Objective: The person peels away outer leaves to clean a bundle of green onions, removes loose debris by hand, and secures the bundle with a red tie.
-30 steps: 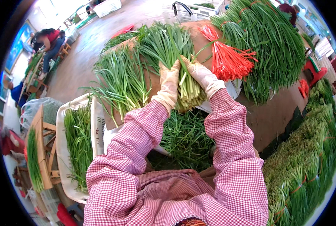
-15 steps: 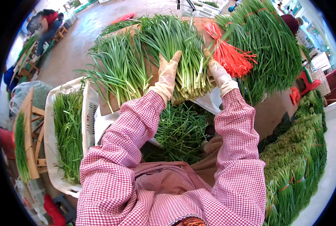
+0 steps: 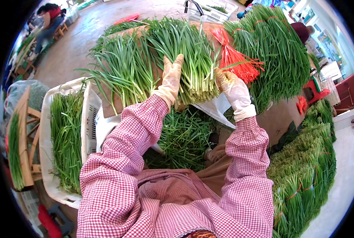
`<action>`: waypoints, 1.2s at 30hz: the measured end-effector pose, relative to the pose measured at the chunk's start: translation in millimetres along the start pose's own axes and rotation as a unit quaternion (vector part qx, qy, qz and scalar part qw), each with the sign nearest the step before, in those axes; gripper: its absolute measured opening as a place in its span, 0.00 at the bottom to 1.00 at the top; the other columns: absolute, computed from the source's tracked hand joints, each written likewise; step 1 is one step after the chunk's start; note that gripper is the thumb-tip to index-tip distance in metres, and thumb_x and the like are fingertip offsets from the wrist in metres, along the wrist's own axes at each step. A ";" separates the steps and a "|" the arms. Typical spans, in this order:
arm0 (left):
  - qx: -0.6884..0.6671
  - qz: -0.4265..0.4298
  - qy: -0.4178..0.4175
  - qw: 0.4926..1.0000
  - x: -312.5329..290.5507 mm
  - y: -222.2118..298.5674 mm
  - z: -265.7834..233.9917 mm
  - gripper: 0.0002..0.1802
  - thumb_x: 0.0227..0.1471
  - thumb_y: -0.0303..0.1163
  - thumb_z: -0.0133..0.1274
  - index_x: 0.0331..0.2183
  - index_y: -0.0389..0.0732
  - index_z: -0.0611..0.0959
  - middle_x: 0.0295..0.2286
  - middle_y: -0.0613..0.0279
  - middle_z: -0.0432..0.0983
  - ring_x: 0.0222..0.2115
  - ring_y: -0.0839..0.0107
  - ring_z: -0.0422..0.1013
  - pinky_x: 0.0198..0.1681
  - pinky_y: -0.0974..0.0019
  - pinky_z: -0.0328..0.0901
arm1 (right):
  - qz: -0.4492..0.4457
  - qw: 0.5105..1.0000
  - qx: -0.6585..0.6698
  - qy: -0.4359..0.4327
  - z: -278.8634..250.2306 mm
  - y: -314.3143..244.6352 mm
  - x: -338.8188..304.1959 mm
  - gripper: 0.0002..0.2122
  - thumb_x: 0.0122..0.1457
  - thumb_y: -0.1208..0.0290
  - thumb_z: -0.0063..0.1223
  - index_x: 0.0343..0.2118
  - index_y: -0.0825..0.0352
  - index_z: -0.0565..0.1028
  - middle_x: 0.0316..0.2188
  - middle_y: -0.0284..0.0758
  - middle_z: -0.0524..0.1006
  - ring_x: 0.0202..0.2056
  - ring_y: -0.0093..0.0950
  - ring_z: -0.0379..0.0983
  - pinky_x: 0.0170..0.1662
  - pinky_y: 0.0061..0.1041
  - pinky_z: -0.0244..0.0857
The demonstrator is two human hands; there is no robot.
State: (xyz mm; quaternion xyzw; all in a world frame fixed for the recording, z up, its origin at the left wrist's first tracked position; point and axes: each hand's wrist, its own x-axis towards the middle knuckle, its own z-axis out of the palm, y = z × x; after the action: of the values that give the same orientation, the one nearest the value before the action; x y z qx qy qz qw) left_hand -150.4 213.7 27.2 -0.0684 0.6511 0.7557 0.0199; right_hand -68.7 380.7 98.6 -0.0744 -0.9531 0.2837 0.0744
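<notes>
A thick bunch of garlic chives (image 3: 194,65) lies on the board in front of me, its pale cut ends toward me. My gloved left hand (image 3: 171,77) rests against the bunch's left side, thumb and fingers stretched out and apart. Just right of the cut ends, my gloved right hand (image 3: 233,89) has its fingers pinched together. A single green chive leaf (image 3: 236,64) sticks out from those fingertips to the right. To the left lies a looser pile of chives (image 3: 127,69). Red ties (image 3: 240,61) hang in a bundle beyond my right hand.
Tied chives (image 3: 274,55) are heaped at the right of the board (image 3: 109,104). More bundles (image 3: 304,170) line the lower right. A white crate (image 3: 90,119) of greens stands left; loose greens (image 3: 181,137) lie below the board. People (image 3: 50,23) sit further off.
My right hand has drawn back from the bunch's right side and closed its fingers on a leaf. My left hand stays against the bunch. The whole view has shifted slightly.
</notes>
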 end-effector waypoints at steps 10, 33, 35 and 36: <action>-0.196 0.003 -0.063 0.979 -44.7 12.3 -9.2 0.34 0.53 0.41 0.41 0.57 0.49 0.47 0.54 0.50 0.47 0.52 0.61 0.51 0.55 0.61 0.45 | -0.063 0.996 -0.054 0.042 7.9 -5.8 0.4 0.19 0.50 0.49 0.45 0.26 0.63 0.74 0.20 0.40 0.74 0.27 0.39 0.71 0.31 0.34 0.62; 0.410 0.509 -0.210 0.727 -1.3 8.7 23.5 0.17 0.53 0.40 0.34 0.45 0.57 0.70 0.44 0.71 0.67 0.53 0.71 0.54 0.58 0.56 0.35 | -0.052 0.988 0.143 0.019 0.9 37.4 -7.6 0.14 0.56 0.59 0.43 0.33 0.66 0.73 0.23 0.37 0.75 0.26 0.29 0.71 0.31 0.26 0.63; 0.404 0.497 -0.199 0.742 -3.3 6.2 20.1 0.18 0.52 0.39 0.35 0.47 0.57 0.68 0.44 0.70 0.68 0.52 0.71 0.55 0.58 0.56 0.35 | 0.018 0.992 0.110 0.056 6.0 45.6 5.7 0.16 0.55 0.56 0.42 0.34 0.65 0.73 0.26 0.41 0.75 0.30 0.37 0.72 0.35 0.31 0.63; 0.405 0.491 -0.189 0.747 -5.0 10.6 14.1 0.19 0.52 0.39 0.36 0.48 0.57 0.67 0.44 0.69 0.68 0.52 0.72 0.55 0.58 0.56 0.35 | 0.007 0.990 0.126 0.057 14.7 45.1 15.1 0.16 0.55 0.56 0.42 0.34 0.65 0.73 0.27 0.41 0.75 0.30 0.37 0.72 0.35 0.31 0.63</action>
State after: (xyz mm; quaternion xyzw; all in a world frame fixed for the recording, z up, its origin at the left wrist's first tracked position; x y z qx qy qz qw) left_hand -147.8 226.3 40.3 0.4197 0.8228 0.3237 -0.2053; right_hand -81.7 413.1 63.1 -0.0871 -0.9032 0.3978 0.1354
